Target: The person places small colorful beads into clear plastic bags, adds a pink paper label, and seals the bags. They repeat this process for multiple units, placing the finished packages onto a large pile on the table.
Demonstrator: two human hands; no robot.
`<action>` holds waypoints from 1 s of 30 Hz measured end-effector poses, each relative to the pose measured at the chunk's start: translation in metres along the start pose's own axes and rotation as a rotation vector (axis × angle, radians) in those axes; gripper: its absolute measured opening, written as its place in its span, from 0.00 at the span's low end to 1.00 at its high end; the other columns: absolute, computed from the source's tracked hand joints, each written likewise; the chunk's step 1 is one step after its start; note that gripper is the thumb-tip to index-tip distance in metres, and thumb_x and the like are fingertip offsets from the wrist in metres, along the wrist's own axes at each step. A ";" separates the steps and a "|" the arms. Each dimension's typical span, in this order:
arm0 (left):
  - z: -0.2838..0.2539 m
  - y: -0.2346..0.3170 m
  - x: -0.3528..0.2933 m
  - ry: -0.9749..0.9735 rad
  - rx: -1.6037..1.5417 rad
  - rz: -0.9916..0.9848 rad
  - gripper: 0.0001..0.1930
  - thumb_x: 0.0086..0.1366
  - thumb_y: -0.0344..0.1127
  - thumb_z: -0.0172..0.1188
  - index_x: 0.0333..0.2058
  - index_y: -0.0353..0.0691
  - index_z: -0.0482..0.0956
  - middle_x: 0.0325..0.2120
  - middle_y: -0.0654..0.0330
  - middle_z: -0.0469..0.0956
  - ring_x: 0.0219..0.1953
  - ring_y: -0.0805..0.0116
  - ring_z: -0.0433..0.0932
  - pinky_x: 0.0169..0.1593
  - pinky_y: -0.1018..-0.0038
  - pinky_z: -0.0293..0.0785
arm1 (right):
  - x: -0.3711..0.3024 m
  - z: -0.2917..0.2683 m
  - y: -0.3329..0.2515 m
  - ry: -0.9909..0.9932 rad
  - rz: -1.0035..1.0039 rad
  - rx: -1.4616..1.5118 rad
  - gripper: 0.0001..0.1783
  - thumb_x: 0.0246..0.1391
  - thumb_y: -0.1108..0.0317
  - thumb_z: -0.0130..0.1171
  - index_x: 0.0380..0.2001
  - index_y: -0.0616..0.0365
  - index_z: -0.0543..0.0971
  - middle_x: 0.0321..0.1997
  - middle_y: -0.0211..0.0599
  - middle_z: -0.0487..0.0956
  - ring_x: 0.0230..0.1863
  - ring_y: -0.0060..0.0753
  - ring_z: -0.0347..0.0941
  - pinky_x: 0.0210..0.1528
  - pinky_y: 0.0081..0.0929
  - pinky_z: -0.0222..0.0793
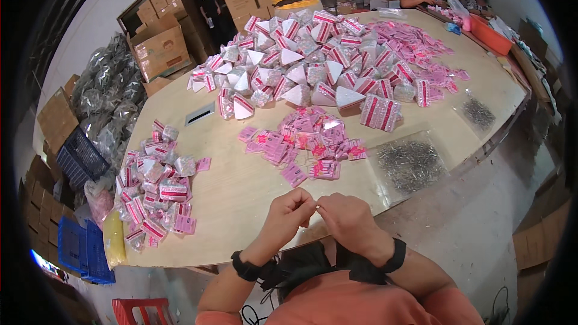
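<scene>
Pink cards (313,138) lie heaped just beyond the left hand (292,209) and right hand (349,216), which meet with curled fingers; can't tell what, if anything, they grip. Small, steady fingertip moves should suit this. Table's (241,195) near edge runs below the hands, metal pins (409,165) at right, open tabletop toward bagged packs (158,188) at left.

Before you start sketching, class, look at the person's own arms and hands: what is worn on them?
The left hand and right hand are without gloves. Each wrist has a wide black band: left band, right band. The left sleeve and right sleeve are coral-orange and stop well short of the bands.
</scene>
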State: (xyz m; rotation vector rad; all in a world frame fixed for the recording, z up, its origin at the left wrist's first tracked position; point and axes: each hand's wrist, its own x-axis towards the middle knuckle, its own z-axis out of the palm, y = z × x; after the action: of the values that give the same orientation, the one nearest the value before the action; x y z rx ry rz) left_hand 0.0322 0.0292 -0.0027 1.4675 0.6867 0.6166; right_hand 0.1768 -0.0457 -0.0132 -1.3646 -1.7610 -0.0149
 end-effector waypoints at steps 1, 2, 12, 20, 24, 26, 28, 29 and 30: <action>0.001 0.000 0.000 -0.003 0.033 0.032 0.06 0.60 0.31 0.53 0.26 0.37 0.69 0.18 0.69 0.67 0.19 0.83 0.63 0.23 0.85 0.60 | -0.001 -0.001 0.001 -0.006 0.022 0.019 0.03 0.45 0.71 0.54 0.26 0.56 0.71 0.21 0.36 0.69 0.22 0.41 0.68 0.24 0.34 0.63; 0.003 0.001 -0.001 0.008 0.070 0.059 0.06 0.60 0.31 0.53 0.27 0.37 0.69 0.18 0.69 0.67 0.19 0.83 0.63 0.23 0.85 0.61 | -0.001 -0.001 0.003 0.008 0.020 0.036 0.03 0.45 0.71 0.54 0.26 0.56 0.71 0.21 0.36 0.69 0.22 0.41 0.68 0.24 0.33 0.63; 0.003 0.003 0.001 0.009 0.050 0.110 0.06 0.62 0.30 0.49 0.27 0.36 0.68 0.16 0.68 0.66 0.19 0.83 0.63 0.22 0.85 0.59 | 0.006 -0.002 0.003 0.074 -0.076 0.038 0.05 0.41 0.73 0.52 0.24 0.55 0.68 0.19 0.34 0.67 0.20 0.37 0.67 0.22 0.31 0.63; 0.012 0.004 0.006 0.024 -0.057 0.147 0.06 0.63 0.30 0.46 0.26 0.38 0.67 0.15 0.68 0.65 0.18 0.83 0.62 0.22 0.85 0.59 | 0.006 -0.007 0.003 0.103 -0.095 -0.039 0.06 0.38 0.73 0.53 0.25 0.55 0.69 0.17 0.33 0.66 0.19 0.37 0.66 0.22 0.30 0.61; 0.010 0.013 0.013 -0.006 0.051 0.102 0.07 0.62 0.30 0.47 0.25 0.38 0.67 0.15 0.68 0.65 0.18 0.83 0.62 0.22 0.84 0.60 | 0.003 -0.002 0.017 0.118 -0.072 0.016 0.05 0.42 0.73 0.53 0.27 0.57 0.71 0.19 0.33 0.69 0.20 0.33 0.67 0.21 0.28 0.62; 0.008 0.022 0.025 -0.036 0.078 0.124 0.07 0.62 0.30 0.47 0.24 0.38 0.68 0.15 0.68 0.65 0.17 0.83 0.62 0.22 0.84 0.60 | 0.003 0.000 0.022 0.137 0.068 0.204 0.04 0.47 0.72 0.53 0.28 0.59 0.73 0.20 0.32 0.71 0.19 0.27 0.67 0.20 0.24 0.61; 0.006 0.039 0.042 -0.005 0.136 0.123 0.08 0.61 0.31 0.48 0.24 0.37 0.68 0.14 0.69 0.65 0.17 0.83 0.63 0.22 0.84 0.60 | 0.000 0.001 0.025 0.151 0.329 0.559 0.05 0.50 0.71 0.53 0.30 0.61 0.74 0.21 0.30 0.73 0.18 0.20 0.66 0.19 0.20 0.61; 0.005 0.048 0.056 0.002 0.162 0.126 0.08 0.61 0.31 0.48 0.24 0.37 0.69 0.14 0.69 0.65 0.17 0.83 0.63 0.22 0.84 0.60 | -0.001 0.000 0.029 0.098 0.456 0.694 0.05 0.51 0.71 0.52 0.30 0.61 0.74 0.21 0.30 0.73 0.18 0.17 0.64 0.19 0.17 0.60; 0.004 0.056 0.072 0.008 0.262 0.154 0.07 0.60 0.31 0.49 0.25 0.36 0.69 0.15 0.68 0.66 0.18 0.82 0.65 0.23 0.83 0.62 | -0.003 -0.003 0.034 0.046 0.583 0.828 0.06 0.51 0.71 0.52 0.31 0.62 0.74 0.21 0.29 0.73 0.18 0.15 0.63 0.18 0.15 0.58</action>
State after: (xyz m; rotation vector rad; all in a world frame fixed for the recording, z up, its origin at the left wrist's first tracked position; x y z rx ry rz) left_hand 0.0857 0.0812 0.0506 1.7745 0.6834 0.6693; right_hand 0.2053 -0.0360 -0.0288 -1.1578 -1.0559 0.8899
